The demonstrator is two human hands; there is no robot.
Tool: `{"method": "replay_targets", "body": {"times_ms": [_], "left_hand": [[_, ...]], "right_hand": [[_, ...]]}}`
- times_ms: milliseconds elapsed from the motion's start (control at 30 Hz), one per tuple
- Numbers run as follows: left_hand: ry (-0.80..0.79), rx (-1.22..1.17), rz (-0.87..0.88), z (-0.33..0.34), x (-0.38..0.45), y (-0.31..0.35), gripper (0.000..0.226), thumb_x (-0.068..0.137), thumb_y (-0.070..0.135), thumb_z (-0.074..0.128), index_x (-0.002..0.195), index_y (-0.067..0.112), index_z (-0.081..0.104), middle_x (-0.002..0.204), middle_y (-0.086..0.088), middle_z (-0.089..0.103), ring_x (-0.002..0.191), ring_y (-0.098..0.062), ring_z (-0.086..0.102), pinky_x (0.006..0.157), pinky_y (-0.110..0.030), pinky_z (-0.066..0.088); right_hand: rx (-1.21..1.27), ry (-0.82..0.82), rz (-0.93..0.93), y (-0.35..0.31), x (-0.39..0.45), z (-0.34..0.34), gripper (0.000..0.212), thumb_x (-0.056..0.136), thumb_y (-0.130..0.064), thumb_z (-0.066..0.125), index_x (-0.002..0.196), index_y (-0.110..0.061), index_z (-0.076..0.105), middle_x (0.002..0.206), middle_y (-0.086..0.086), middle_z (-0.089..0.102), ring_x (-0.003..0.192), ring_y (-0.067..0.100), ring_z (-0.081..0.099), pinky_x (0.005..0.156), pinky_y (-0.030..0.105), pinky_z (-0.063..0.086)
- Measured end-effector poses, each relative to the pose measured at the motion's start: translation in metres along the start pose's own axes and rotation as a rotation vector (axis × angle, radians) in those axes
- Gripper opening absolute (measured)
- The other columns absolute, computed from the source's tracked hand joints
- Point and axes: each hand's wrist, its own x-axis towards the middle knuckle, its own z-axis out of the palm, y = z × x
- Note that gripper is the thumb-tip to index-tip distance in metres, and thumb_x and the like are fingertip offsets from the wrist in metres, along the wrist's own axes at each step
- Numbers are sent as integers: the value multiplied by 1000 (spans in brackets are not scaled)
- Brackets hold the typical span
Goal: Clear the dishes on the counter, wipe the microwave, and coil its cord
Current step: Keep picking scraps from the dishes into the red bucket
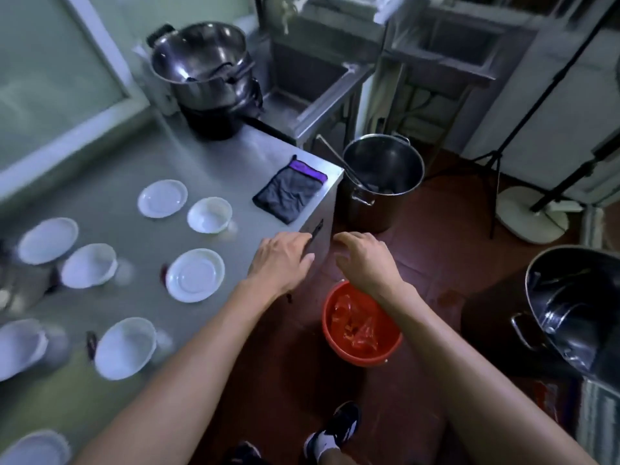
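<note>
We look down over a steel desk (208,156) whose right-hand corner ends just ahead of our two bare arms. Our left hand (281,256) hangs palm down over the desk's right edge, its fingers (295,238) slightly curled and loosely together, gripping nothing. Our right hand (364,260) is past the edge, over the red tiled floor, with fingers (349,239) bent downward and a little apart, also empty.

The dishes lie spread over the desk to the left of our hands, all white and blurred by motion. A saucer (195,275) is nearest the left hand, a small bowl (209,214) sits beyond it, and a plate (162,198) lies just left of that bowl. More bowls and plates (89,265) run on toward the left border of the view. A dark folded cloth (290,189) with a purple band lies near the desk's far right corner, apart from the dishes.

At the back of the desk stands a stack of steel pots (204,72). On the floor, a red bucket (360,325) sits below our right forearm, and a tall steel stockpot (382,181) stands beside the desk's corner. We cannot make out the microwave or its cord.
</note>
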Motion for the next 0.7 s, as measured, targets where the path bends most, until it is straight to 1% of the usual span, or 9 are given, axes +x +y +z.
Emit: {"method": "replay_targets", "body": {"times_ms": [100, 200, 300, 367, 467, 533, 600, 700], "left_hand": [[56, -21, -64, -32, -28, -29, 48, 97, 41, 51, 142, 23, 48, 138, -3, 57, 127, -27, 49, 103, -40, 39], [121, -45, -133, -56, -68, -62, 47, 98, 40, 52, 141, 23, 49, 138, -4, 57, 126, -28, 50, 102, -39, 37], [158, -42, -202, -73, -118, -100, 46, 97, 41, 49, 141, 27, 48, 138, 1, 57, 124, -25, 51, 100, -41, 41], [171, -46, -255, -81, -156, -127, 45, 97, 40, 48, 140, 27, 48, 136, 2, 58, 123, -24, 51, 99, -42, 42], [205, -48, -328, -91, -214, -163, 41, 97, 39, 49, 136, 27, 52, 133, 2, 60, 121, -23, 53, 97, -39, 43], [243, -58, -378, -94, -252, -185, 40, 98, 38, 50, 135, 25, 53, 133, 1, 60, 122, -24, 54, 98, -39, 42], [267, -61, -430, -97, -286, -204, 43, 99, 39, 48, 139, 22, 51, 136, -1, 58, 123, -24, 53, 98, -39, 42], [307, -88, -509, -98, -333, -230, 45, 99, 40, 47, 140, 22, 49, 135, -1, 60, 122, -25, 52, 97, -41, 44]], "right_hand": [[-17, 14, -78, -47, 6, -11, 41, 90, -26, 53, 130, -24, 59, 132, -1, 62, 117, 29, 55, 90, 43, 48], [5, 10, -152, -98, 7, -12, 42, 93, -30, 55, 135, -23, 57, 134, 2, 61, 122, 28, 52, 96, 43, 45], [21, 2, -236, -154, -1, -3, 42, 96, -34, 55, 137, -24, 55, 134, 1, 61, 124, 26, 51, 99, 42, 43], [20, -15, -297, -193, -9, 6, 42, 97, -35, 55, 138, -25, 54, 136, 0, 60, 125, 26, 51, 101, 41, 42], [28, -38, -374, -251, -24, 22, 41, 97, -32, 56, 137, -26, 54, 138, 1, 59, 124, 27, 52, 100, 42, 42], [41, -40, -425, -289, -36, 32, 39, 96, -30, 56, 135, -25, 56, 135, 1, 61, 123, 27, 52, 97, 39, 43], [45, -29, -480, -323, -47, 42, 37, 96, -30, 56, 133, -26, 58, 131, -1, 64, 122, 25, 54, 95, 37, 44], [37, -56, -553, -369, -64, 59, 37, 97, -35, 56, 133, -28, 58, 133, -2, 63, 124, 24, 54, 99, 40, 45]]}}
